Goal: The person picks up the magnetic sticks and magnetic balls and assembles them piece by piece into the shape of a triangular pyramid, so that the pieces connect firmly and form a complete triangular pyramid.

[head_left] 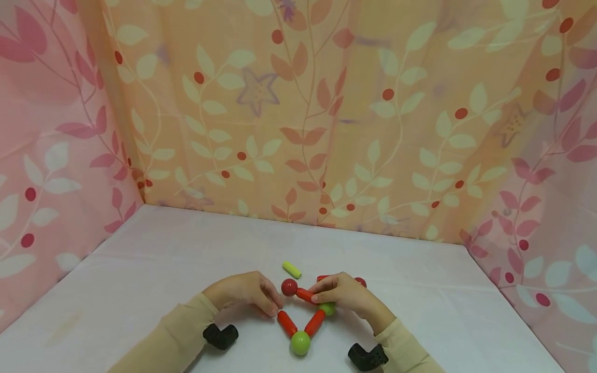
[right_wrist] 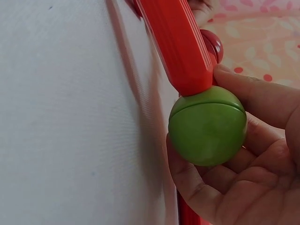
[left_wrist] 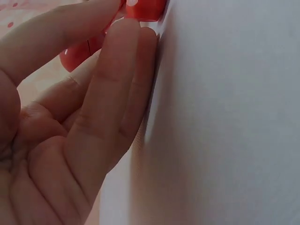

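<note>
On the table, red rods and balls are joined in a bent chain. My right hand point(head_left: 347, 296) grips a green ball point(right_wrist: 208, 126), thumb and fingers curled round it. One red rod point(head_left: 305, 295) runs from that ball's area toward a dark red ball point(head_left: 289, 287); another red rod point(head_left: 315, 324) leads to a second green ball point(head_left: 300, 343) at the front. From this front ball a further red rod point(head_left: 286, 324) slants up to the left. My left hand point(head_left: 249, 292) has its fingertips right at that rod's free end, its fingers fairly straight in the left wrist view.
A yellow-green rod point(head_left: 292, 270) lies on the white table behind the chain. Past my right hand, another red rod point(head_left: 323, 278) and a dark red ball point(head_left: 360, 282) show partly. Patterned cloth walls point(head_left: 303, 129) enclose the table at back and sides.
</note>
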### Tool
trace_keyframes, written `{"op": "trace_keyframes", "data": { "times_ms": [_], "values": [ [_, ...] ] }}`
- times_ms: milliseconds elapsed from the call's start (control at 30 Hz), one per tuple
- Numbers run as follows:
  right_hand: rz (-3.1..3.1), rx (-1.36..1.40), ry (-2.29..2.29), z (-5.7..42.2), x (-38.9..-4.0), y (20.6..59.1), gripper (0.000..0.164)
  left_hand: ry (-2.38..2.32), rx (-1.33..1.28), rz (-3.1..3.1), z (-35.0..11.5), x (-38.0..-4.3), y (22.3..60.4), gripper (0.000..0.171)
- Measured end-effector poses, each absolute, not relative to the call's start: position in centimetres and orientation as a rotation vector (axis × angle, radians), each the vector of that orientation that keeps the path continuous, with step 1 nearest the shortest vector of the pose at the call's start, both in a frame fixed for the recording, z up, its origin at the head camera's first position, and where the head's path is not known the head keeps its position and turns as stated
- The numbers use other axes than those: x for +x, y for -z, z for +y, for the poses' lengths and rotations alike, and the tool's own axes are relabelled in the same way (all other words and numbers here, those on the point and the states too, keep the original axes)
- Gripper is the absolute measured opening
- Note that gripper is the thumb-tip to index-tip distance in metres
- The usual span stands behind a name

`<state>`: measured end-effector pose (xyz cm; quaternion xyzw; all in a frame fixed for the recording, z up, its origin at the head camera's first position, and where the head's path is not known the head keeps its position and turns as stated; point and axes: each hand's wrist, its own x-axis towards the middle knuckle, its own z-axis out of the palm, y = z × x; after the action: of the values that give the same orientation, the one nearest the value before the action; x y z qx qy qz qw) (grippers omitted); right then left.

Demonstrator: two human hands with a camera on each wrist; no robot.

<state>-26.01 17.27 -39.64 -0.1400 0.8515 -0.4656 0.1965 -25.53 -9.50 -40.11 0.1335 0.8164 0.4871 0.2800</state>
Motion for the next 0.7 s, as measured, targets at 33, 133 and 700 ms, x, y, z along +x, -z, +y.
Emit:
{"op": "trace_keyframes", "data": {
  "times_ms": [33, 133, 700],
  "values": [
    [2.385, -0.397, 1.304, 17.28, -26.03, 39.64, 0.024, -1.302, 0.347, 2.190, -9.44, -25.45, 40.07, 0.018],
    [2.387, -0.402, 1.302, 17.27, -25.99, 39.60, 0.025, -1.291, 0.333, 2.192, -9.31, -25.26, 39.96, 0.017],
    [2.384, -0.395, 1.303, 17.23, -25.99, 39.81, 0.024, -1.240, 0.353, 2.185, -8.80, -24.82, 39.88, 0.015]
  ]
}}
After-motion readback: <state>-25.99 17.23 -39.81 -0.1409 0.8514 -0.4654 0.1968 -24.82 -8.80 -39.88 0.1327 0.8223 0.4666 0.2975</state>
